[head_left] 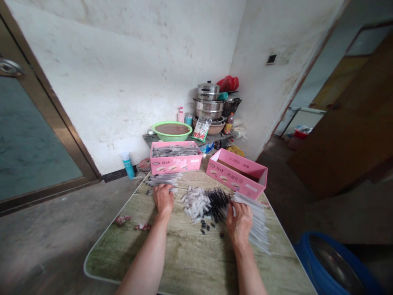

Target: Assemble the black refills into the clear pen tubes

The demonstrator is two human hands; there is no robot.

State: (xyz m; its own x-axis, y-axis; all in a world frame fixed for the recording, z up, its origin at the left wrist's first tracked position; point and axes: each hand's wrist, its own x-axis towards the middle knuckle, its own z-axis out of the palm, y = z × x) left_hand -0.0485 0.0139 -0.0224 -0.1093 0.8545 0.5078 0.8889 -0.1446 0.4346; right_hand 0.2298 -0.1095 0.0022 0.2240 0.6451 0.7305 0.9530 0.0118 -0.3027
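My left hand (163,198) lies at the left side of the table, fingers curled down at the near end of a row of clear pens (164,179); what is under the fingertips is hidden. My right hand (240,221) is bent closed at the edge of a pile of clear pen barrels (258,227), its thumb and finger close to thin black-ended pen refills (218,201); what it pinches cannot be made out. Between the hands are a heap of small whitish plastic pieces (196,201) and a few loose black caps (204,225).
A pink box (176,164) full of pens stands at the table's back left, and another pink box (235,178) at the back right. Behind them a shelf carries a green basin (172,130) and stacked steel pots (209,102). A blue tub (331,262) stands beside the wood-patterned table (190,254).
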